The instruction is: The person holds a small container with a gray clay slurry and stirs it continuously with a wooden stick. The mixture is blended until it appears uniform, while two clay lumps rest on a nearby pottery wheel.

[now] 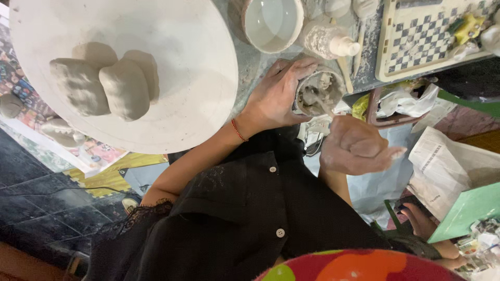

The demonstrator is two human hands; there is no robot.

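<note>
The left hand (276, 96) wraps around a small clay-smeared cup (319, 92) at the edge of the desk (250, 62), steadying it, while the right hand (354, 145), fingers curled closed around a thin stick (324, 104), dips it into the cup beside the round board (172, 78) carrying clay lumps (104, 78).

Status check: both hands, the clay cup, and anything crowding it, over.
Left hand wrapped round the cup, steadying it. Right hand clay-smeared, working a stick inside. Spray bottle and white bowl close behind the cup.
</note>
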